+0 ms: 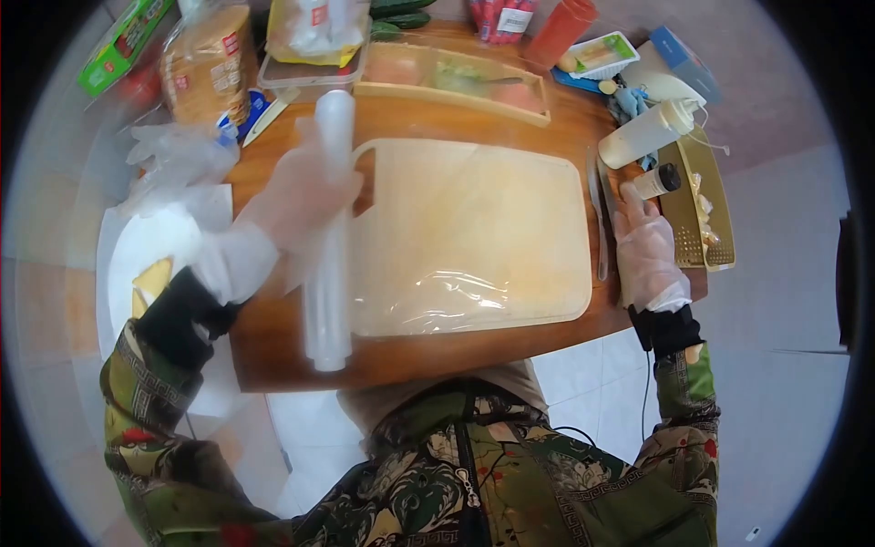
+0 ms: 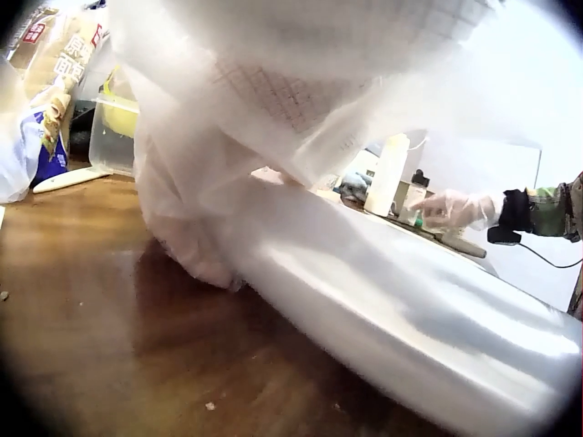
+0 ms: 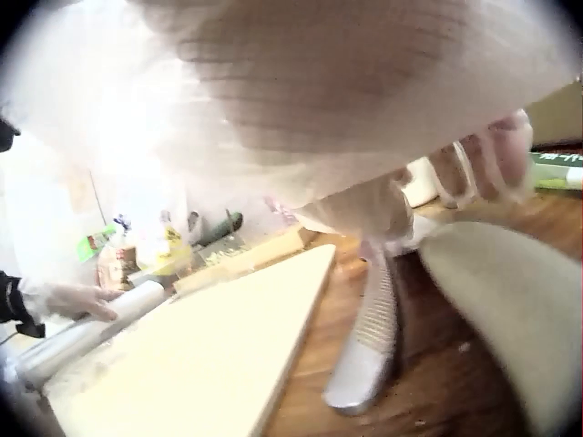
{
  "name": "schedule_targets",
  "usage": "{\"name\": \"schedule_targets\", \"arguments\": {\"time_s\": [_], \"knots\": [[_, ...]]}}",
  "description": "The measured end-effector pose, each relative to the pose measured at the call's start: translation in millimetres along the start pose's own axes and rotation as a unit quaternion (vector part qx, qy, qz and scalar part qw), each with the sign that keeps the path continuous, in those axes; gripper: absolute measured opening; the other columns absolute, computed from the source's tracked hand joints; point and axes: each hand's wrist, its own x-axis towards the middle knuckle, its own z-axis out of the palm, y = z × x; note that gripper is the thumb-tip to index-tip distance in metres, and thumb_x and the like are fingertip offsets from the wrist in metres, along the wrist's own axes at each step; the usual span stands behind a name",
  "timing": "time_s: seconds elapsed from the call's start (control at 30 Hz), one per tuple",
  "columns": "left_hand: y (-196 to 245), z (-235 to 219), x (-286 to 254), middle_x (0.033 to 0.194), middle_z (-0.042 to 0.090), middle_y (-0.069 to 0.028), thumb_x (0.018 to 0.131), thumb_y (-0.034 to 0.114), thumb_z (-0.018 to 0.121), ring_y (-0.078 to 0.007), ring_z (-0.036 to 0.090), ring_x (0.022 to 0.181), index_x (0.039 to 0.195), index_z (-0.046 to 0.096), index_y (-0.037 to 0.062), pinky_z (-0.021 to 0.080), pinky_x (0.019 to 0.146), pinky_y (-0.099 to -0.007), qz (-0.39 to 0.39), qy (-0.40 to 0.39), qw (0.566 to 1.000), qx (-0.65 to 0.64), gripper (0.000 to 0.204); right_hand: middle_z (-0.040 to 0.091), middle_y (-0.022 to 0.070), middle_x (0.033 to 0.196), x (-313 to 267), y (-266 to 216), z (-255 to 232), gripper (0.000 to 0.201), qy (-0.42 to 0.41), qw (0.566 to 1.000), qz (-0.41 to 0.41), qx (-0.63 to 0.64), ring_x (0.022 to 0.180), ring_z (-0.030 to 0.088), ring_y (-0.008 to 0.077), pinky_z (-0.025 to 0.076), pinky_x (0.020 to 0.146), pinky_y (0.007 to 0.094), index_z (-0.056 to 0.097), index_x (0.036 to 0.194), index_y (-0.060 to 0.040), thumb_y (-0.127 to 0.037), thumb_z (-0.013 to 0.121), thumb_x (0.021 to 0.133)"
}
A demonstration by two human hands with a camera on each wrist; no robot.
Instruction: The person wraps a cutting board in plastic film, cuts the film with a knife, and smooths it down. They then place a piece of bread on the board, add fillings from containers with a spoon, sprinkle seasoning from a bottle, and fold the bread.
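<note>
My gloved left hand (image 1: 305,191) grips the upper part of a long roll of clear film (image 1: 328,273), which lies along the cutting board's left edge; the left wrist view shows the roll (image 2: 392,300) under the gloved palm. Shiny film stretches over the pale cutting board (image 1: 474,219). To the board's right, my gloved right hand (image 1: 649,246) has its fingers loosely extended beside a small black-capped bottle (image 1: 651,183). In the right wrist view, a ridged metal handle (image 3: 372,337) and a rounded pale handle (image 3: 501,291) lie below that hand; its contact with them is unclear.
Behind the board stand a wooden tray with compartments (image 1: 456,84), bagged bread (image 1: 208,73) and cucumbers (image 1: 401,18). On the right are a squeeze bottle (image 1: 647,134) and a gold basket (image 1: 720,201). A white plate (image 1: 169,228) and crumpled plastic are on the left.
</note>
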Motion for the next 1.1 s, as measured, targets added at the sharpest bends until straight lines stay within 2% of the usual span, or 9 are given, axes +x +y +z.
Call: {"name": "schedule_targets", "arguments": {"time_s": [0.07,0.17,0.3,0.4,0.73,0.8,0.9,1.0,1.1], "knots": [[-1.9,3.1,2.9,0.097,0.070,-0.0279,0.085,0.028,0.067,-0.0451,0.069,0.092,0.129,0.041,-0.0063,0.055,0.081,-0.0496,-0.008,0.003,1.000,0.014,0.062,0.069,0.0183,0.094,4.0,-11.0,3.6,0.036,0.148,0.981,-0.110,0.058,0.079,0.068,0.0398,0.056,0.068,0.0486,0.063,0.126,-0.0137,-0.015,0.066,0.090],[-6.9,7.7,7.3,0.098,0.069,-0.0309,0.082,0.028,0.069,-0.0479,0.068,0.095,0.139,0.028,-0.0040,0.055,0.081,-0.0505,-0.027,0.018,0.998,0.052,0.077,0.067,0.0186,0.080,18.1,-59.6,-7.3,0.007,0.151,0.937,-0.119,0.291,0.075,0.067,0.0393,0.053,0.065,0.0457,0.072,0.088,-0.0058,-0.011,0.072,0.083],[-3.1,4.2,7.9,0.115,0.066,-0.0326,0.081,0.033,0.069,-0.0470,0.066,0.106,0.148,0.030,0.0021,0.053,0.090,-0.0488,-0.080,0.000,0.995,0.053,0.083,0.069,0.0157,0.089,47.8,-93.8,-3.5,0.012,0.076,0.949,-0.133,0.276,0.082,0.068,0.0352,0.054,0.071,0.0423,0.068,0.094,-0.0068,-0.006,0.070,0.082],[2.5,0.7,5.3,0.121,0.064,-0.0330,0.082,0.033,0.068,-0.0460,0.065,0.112,0.155,0.022,0.0007,0.051,0.094,-0.0463,-0.110,-0.035,0.992,0.041,0.093,0.070,0.0090,0.109,67.8,-119.1,-22.0,0.038,-0.056,0.962,-0.241,-0.114,0.103,0.067,0.0304,0.053,0.086,0.0391,0.058,0.118,-0.0105,-0.006,0.067,0.082],[-11.6,6.4,3.8,0.127,0.062,-0.0297,0.081,0.028,0.071,-0.0389,0.066,0.114,0.158,0.018,-0.0023,0.051,0.096,-0.0392,-0.059,-0.002,0.998,-0.036,0.098,0.072,0.0111,0.101,92.2,-123.7,6.4,0.032,-0.027,0.963,-0.270,0.009,0.104,0.069,0.0289,0.054,0.088,0.0363,0.063,0.120,-0.0097,-0.020,0.063,0.090],[-6.9,4.1,3.6,0.125,0.063,-0.0287,0.081,0.027,0.072,-0.0378,0.066,0.111,0.157,0.020,-0.0016,0.051,0.095,-0.0390,-0.061,-0.006,0.997,-0.036,0.097,0.072,0.0112,0.095,97.2,-134.5,5.0,0.025,-0.160,0.954,-0.016,0.254,0.099,0.069,0.0284,0.054,0.086,0.0358,0.069,0.107,-0.0067,-0.027,0.060,0.094],[-11.3,4.5,3.1,0.120,0.065,-0.0271,0.080,0.027,0.073,-0.0370,0.067,0.108,0.154,0.025,0.0005,0.052,0.092,-0.0400,-0.049,0.004,0.999,-0.022,0.092,0.071,0.0153,0.096,96.3,-140.4,-0.1,0.025,-0.183,0.933,0.012,0.310,0.087,0.066,0.0343,0.052,0.076,0.0364,0.069,0.106,-0.0047,-0.025,0.055,0.101],[-4.3,-0.2,1.8,0.116,0.065,-0.0264,0.080,0.029,0.074,-0.0383,0.067,0.105,0.153,0.028,0.0021,0.052,0.090,-0.0418,-0.032,0.015,0.999,-0.021,0.090,0.070,0.0142,0.091,100.5,-115.6,26.0,0.027,-0.040,0.959,-0.203,0.193,0.083,0.066,0.0298,0.052,0.077,0.0348,0.070,0.105,-0.0049,-0.029,0.058,0.099],[-3.4,0.0,4.5,0.117,0.065,-0.0276,0.080,0.030,0.074,-0.0405,0.067,0.104,0.155,0.024,0.0002,0.052,0.090,-0.0426,-0.017,0.018,0.999,-0.032,0.095,0.069,0.0145,0.090,107.1,-99.7,43.2,0.027,-0.020,0.957,-0.183,0.223,0.080,0.065,0.0280,0.051,0.076,0.0345,0.070,0.105,-0.0069,-0.031,0.060,0.097]]}}
